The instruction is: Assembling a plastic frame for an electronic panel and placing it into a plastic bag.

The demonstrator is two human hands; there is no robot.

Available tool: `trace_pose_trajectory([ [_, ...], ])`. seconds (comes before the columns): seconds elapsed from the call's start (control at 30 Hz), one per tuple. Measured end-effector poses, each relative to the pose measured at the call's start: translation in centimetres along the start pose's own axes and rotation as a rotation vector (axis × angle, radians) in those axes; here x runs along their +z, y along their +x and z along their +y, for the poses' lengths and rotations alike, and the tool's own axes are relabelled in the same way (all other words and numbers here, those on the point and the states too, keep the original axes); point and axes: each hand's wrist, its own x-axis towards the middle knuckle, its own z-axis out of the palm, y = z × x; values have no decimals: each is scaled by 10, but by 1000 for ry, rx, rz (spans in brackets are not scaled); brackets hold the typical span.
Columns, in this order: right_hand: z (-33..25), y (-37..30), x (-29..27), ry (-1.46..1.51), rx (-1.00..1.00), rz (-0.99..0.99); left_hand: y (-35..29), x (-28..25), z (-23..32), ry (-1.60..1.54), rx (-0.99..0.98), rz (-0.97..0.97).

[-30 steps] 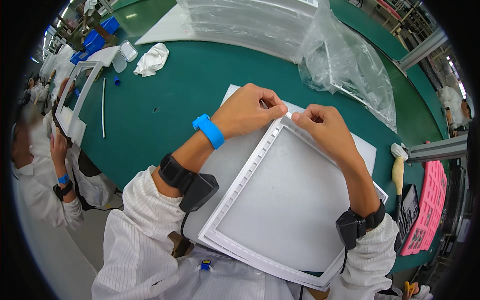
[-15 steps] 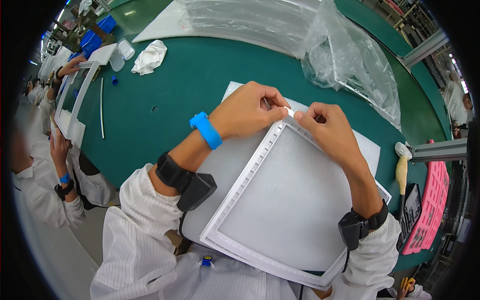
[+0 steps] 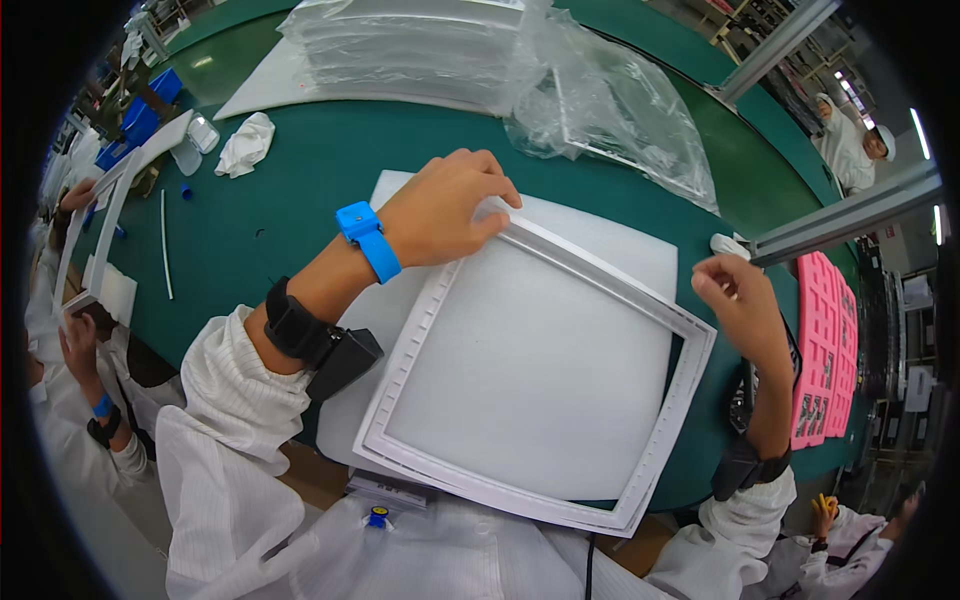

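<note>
White frame (image 3: 560, 300) lies flat on a foam sheet (image 3: 610, 230) on the green table (image 3: 290, 200), its near edge overhanging toward your chest. In the head view your left hand (image 3: 445, 205) presses palm-down on the frame's far left corner, fingers spread and flat rather than clamped around anything. A second ago both your hands were pinched together at that same corner; now your right hand (image 3: 740, 305) has come away and hovers off the frame's right corner, fingers loosely curled, and whether it pinches something small cannot be told. By that reading the fiddly work at the corner looks finished, with only one hand pinning the part. As for containers: a clear plastic bag (image 3: 610, 100) beyond the foam holds what seems to be another frame, and a larger wrapped stack (image 3: 410, 45) sits behind it. Blue bins (image 3: 145, 110) stand far left, their contents unclear. A crumpled white cloth (image 3: 243, 142) lies loose nearby, and a pink tray (image 3: 820, 350) sits at your right.
</note>
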Motion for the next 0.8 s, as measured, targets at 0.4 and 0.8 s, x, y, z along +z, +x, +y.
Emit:
trace_pose_trajectory([
  [0.4, 23, -17, 19, -135, -109, -118, 45, 36, 53, 269, 333, -297],
  [0.8, -43, 31, 60, -75, -225, -216, -17, -37, 34, 313, 29, -366],
])
